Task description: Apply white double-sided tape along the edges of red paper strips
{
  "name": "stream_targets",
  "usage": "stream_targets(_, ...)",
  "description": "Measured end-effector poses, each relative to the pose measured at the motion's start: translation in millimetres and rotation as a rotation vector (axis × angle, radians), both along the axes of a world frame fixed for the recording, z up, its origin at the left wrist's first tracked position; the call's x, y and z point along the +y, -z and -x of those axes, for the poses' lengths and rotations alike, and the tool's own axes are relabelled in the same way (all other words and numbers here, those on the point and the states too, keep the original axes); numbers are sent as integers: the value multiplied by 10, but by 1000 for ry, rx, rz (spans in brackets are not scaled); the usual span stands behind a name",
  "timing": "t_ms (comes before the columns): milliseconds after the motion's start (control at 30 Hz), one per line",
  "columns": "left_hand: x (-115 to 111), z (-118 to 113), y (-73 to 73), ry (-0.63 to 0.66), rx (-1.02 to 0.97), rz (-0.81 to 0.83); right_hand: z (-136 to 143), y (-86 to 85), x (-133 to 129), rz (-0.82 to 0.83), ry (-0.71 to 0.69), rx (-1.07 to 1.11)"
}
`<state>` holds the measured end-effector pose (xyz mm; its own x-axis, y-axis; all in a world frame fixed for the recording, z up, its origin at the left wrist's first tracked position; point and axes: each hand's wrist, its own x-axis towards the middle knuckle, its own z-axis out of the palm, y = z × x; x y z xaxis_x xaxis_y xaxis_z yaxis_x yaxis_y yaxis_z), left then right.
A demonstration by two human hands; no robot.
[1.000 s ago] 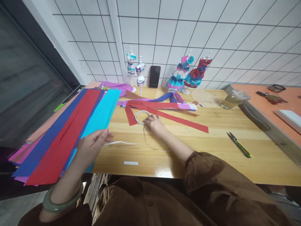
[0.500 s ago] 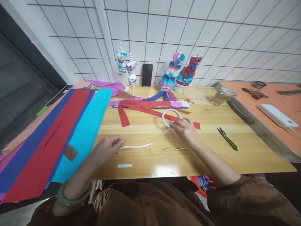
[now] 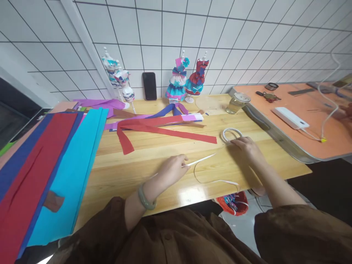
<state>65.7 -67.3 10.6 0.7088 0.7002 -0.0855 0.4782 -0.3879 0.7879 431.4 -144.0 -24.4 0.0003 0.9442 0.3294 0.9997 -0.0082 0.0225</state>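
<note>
My left hand point(image 3: 173, 169) is closed over the table, pinching a narrow white strip of tape point(image 3: 202, 159) that points to the right from its fingertips. To the right, my right hand point(image 3: 249, 149) has its fingers closed at the near edge of a white tape roll point(image 3: 226, 135), which is tilted low over the tabletop. A thin, curled pale strip point(image 3: 210, 182) lies on the wood between the two hands. Beyond them, a long red crepe-paper strip point(image 3: 176, 132) is spread across the table.
Crepe-paper sheets, including a turquoise one point(image 3: 66, 187), cover the left side. Small dressed mannequins point(image 3: 177, 82), a phone point(image 3: 150, 86) and a lidded cup point(image 3: 238, 103) stand toward the wall. An orange-topped table point(image 3: 310, 106) adjoins on the right, with a white power bank point(image 3: 291, 117).
Both hands have moved right across the table, the left with the tape strip. The tape roll has moved right with my right hand and tilted lower. The snips have gone from sight.
</note>
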Motion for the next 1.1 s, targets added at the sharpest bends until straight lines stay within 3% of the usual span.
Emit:
stream_targets(100,67,-80,78,-81,-145,72,17,-11,-11,-15,20,21)
stream_targets(200,113,-40,120,-180,-269,196,254,-90,20,-44,20,39)
stream_targets(300,146,13,129,-250,-364,349,828,-246,95,-56,-52,77)
stream_targets(400,162,40,94,-280,-446,492,1562,-401,183,50,-322,243)
stream_targets(500,158,69,31,-302,-519,657,2074,-448,261,111,-481,203)
stream_targets(600,171,126,-4,-315,-633,829,2224,-402,321,157,-518,165)
stream_targets(767,281,273,41,-302,-787,996,2152,-359,339,156,-436,241)
stream_targets(833,306,335,59,-302,-815,938,2134,-366,326,142,-391,291)
stream_targets(900,292,401,63,-282,-741,755,2124,-368,322,118,-357,334)
stream_targets(1100,124,677,48,-135,-251,-142,2051,-369,377,47,-296,387)
